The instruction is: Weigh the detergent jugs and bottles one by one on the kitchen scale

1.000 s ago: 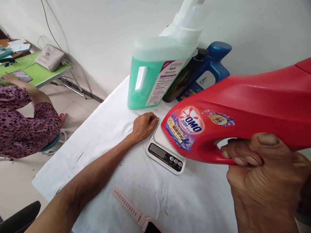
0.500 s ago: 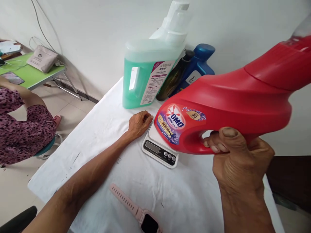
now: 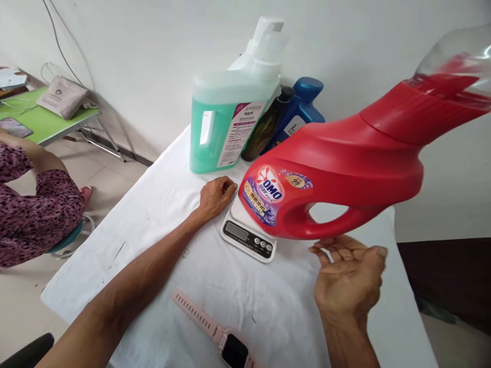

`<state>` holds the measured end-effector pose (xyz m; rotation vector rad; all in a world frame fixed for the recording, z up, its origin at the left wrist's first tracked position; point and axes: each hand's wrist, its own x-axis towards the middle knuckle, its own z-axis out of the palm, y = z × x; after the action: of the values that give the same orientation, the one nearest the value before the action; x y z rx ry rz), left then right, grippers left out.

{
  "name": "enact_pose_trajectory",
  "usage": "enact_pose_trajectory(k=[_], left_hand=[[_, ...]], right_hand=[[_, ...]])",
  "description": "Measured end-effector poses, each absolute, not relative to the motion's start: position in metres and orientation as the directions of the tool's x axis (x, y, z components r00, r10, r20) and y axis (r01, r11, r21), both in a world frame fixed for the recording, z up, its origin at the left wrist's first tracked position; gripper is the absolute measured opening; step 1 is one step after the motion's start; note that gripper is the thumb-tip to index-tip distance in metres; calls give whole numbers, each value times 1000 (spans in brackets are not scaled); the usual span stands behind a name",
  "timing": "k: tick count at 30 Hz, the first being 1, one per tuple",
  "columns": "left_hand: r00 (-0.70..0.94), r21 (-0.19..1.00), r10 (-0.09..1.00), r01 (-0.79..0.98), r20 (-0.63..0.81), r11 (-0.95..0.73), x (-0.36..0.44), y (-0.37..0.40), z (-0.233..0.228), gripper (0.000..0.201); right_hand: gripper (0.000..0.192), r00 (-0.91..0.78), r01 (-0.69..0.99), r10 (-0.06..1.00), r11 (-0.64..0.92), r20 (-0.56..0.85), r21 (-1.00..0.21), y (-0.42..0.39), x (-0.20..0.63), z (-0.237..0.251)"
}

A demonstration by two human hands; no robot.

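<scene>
Letting go of the handle, we now have our right hand open, palm up, just beneath the red detergent bottle, which leans with its base on the kitchen scale on the counter. Half a second ago those fingers were wrapped through the handle. Our left hand stays loosely curled, holding nothing, beside the scale.
</scene>
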<state>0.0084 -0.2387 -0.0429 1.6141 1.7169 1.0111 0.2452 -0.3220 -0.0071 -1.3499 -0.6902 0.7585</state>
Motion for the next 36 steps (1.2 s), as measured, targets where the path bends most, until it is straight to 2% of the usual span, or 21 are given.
enact_pose_trajectory(k=[5,13,24,36], left_hand=[[-101,830,990,558,96,-24,9,-239,-42,19],[-102,825,991,565,83,-11,9,-238,-40,20],[-100,820,992,572,79,-7,10,-239,-39,18],[-101,825,993,566,65,4,11,-238,-40,19]], right_hand=[[54,583,-59,812,23,-16,-998,-330,248,-43],[55,491,96,865,67,106,-993,-332,249,-53],[41,441,138,894,15,76,-990,-337,247,-50],[41,406,189,914,-65,18,-980,-335,250,-52]])
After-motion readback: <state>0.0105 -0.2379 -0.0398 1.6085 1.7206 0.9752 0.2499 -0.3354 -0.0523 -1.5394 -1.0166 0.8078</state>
